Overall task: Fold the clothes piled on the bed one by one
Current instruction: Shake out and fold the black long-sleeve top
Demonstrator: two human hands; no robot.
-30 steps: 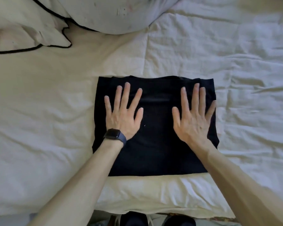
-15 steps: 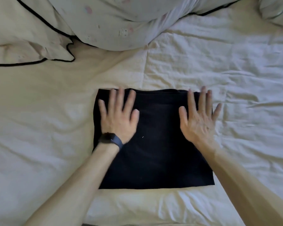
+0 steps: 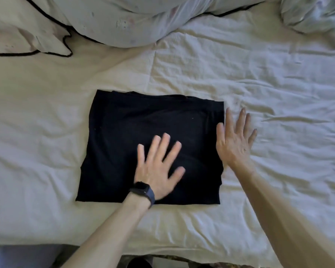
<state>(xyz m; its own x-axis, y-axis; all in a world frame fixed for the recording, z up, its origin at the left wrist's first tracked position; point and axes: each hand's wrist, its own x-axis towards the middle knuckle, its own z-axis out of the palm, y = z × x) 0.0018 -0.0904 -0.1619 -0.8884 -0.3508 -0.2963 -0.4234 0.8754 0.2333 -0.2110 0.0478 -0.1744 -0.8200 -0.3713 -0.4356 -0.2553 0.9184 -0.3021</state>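
Toward the lower middle of the frame, the left hand (image 3: 157, 163) is laid flat on the near half of the folded black garment (image 3: 143, 117). Its fingers (image 3: 163, 146) are spread and released, with nothing gripped, and a dark watch (image 3: 143, 190) is worn at the wrist. Slightly farther up and to the right, the right hand (image 3: 234, 144) is held flat over the bed (image 3: 46, 132), just beside the garment's right edge. It too is released, and contact between thumb and cloth cannot be confirmed.

Trouble is judged most likely from a sideways sweep. If the upper layer is dragged by the pressing palm, the layers beneath could be slid out of line. The bedding is soft and creased, so fresh wrinkles could be pressed in. The right edge could also be buckled if it is nudged inward.

At mid-frame the garment is seen as a neat dark rectangle. Its near and right edges are fairly straight, its far edge is slightly uneven where layers overlap, and faint ripples cross its middle.

Farther off, a black-piped pillow (image 3: 23, 31) is seen in the upper left. Pale bedding (image 3: 124, 20) lies along the top, and crumpled light cloth (image 3: 313, 14) in the upper right.
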